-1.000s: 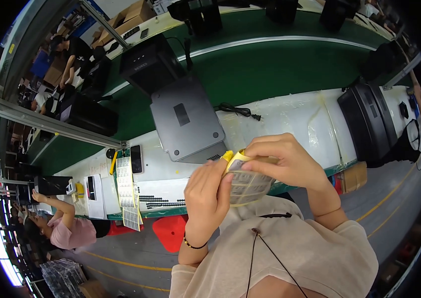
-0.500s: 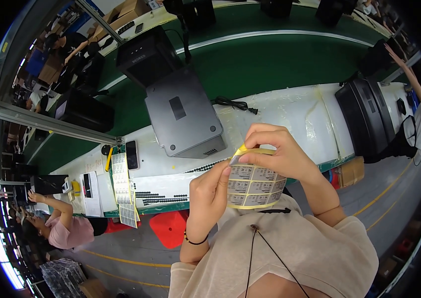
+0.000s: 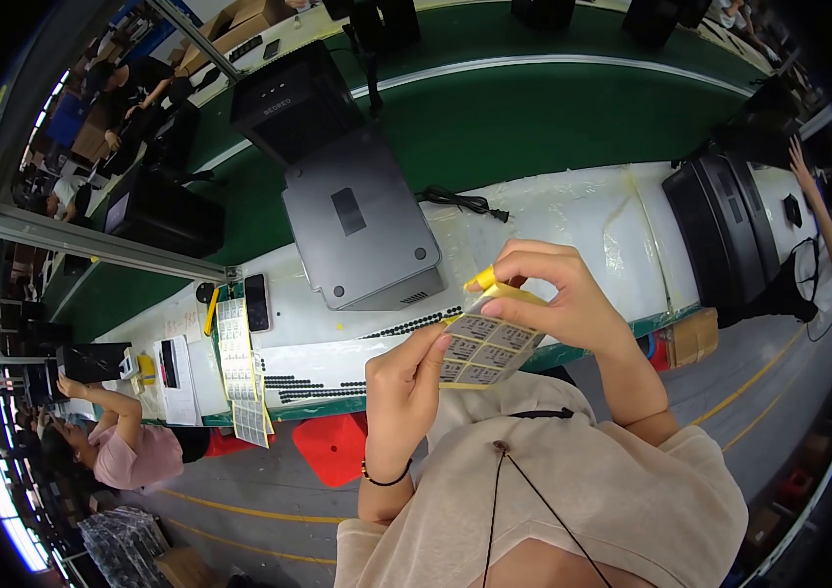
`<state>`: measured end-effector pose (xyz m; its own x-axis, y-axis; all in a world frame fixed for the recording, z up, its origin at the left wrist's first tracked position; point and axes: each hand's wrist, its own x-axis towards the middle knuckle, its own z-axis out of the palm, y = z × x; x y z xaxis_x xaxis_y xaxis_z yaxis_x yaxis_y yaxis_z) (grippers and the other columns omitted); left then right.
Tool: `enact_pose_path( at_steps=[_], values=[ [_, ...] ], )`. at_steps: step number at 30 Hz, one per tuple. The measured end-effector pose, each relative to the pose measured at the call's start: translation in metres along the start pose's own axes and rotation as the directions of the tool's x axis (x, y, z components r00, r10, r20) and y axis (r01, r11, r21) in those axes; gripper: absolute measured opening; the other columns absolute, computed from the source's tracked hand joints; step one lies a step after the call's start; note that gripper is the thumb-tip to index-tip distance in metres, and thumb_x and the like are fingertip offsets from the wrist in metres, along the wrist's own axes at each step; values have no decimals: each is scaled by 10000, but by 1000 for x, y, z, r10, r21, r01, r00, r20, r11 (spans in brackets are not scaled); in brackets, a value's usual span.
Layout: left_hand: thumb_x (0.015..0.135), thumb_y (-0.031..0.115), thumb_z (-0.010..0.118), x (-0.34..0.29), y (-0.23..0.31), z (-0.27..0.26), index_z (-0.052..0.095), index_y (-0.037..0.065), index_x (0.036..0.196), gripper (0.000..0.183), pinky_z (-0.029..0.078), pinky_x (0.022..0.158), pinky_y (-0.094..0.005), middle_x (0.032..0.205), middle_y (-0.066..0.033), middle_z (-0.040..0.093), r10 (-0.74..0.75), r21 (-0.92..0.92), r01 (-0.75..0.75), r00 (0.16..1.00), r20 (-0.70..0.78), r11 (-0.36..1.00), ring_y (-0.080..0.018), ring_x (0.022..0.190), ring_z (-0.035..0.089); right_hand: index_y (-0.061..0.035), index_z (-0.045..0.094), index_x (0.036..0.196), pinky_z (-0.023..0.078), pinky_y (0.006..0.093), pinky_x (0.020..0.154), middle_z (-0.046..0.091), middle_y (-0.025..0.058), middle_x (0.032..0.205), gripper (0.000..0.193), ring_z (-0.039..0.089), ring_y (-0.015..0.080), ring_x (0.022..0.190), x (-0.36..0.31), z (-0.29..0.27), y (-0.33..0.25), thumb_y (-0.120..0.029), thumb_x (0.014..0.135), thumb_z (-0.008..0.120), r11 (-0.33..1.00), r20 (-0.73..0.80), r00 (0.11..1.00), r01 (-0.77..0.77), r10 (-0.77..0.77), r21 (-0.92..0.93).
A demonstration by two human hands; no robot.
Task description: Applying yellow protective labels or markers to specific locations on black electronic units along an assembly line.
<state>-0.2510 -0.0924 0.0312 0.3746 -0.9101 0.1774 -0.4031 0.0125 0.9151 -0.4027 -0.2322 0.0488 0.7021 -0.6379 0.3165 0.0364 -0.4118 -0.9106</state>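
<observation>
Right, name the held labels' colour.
The labels are grey with dark print; the head view shows it.

Label sheet (image 3: 482, 353): grey rectangles in grid (yellow backing (image 3: 483, 278)). Casing (image 3: 377, 257) dark grey. Stool (image 3: 322, 453) red.

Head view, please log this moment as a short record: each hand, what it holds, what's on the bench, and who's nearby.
Left hand: pinches the left edge of the gray label sheet
Right hand: pinches the sheet's upper edge
Bench: gray boxy device; black cord to its right; dark phone to its left; second label sheet; rows of black dots
Seat: red
Nearby: person in pink top, at left
</observation>
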Motion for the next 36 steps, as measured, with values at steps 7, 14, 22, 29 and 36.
enact_pose_path(
  at_steps=[7,14,22,29,36],
  values=[
    [896,65,614,5,-1,-2,668,9,1026,151,355,447,-263,572,-112,542,57,117,-63,997,55,991,-153,442,444,4,669,799,445,276,597,625,69,731,85,585,169,670,2,-8,3,-37,748,724,995,104,994,56,-46,-87],
    [909,94,596,10,-2,-4,656,16,993,128,362,440,-302,561,-129,537,20,206,-39,996,91,978,-229,429,489,-72,686,856,499,303,627,646,34,846,153,620,208,793,9,9,20,-78,708,724,879,153,945,325,-289,-348],
    [937,115,560,14,-17,-14,649,-1,949,146,338,452,-273,533,-97,503,-120,46,117,990,68,992,-127,439,436,-150,693,834,568,334,793,654,-10,951,206,633,187,941,19,20,40,-139,631,721,563,189,772,585,-606,-584],
    [896,71,584,14,-31,-43,639,-31,886,116,397,528,-277,644,-105,569,-112,41,110,993,23,993,-171,535,505,-100,675,835,489,420,933,655,52,940,139,596,255,957,42,4,-4,-75,716,743,819,79,837,547,-542,-175],
    [751,4,670,24,-34,-40,644,-17,825,82,467,951,-469,783,-107,649,334,129,-355,929,160,926,-320,884,615,-28,650,992,466,336,811,622,74,863,187,548,212,858,150,32,37,-112,827,678,924,198,923,359,-330,-131]
  ],
)
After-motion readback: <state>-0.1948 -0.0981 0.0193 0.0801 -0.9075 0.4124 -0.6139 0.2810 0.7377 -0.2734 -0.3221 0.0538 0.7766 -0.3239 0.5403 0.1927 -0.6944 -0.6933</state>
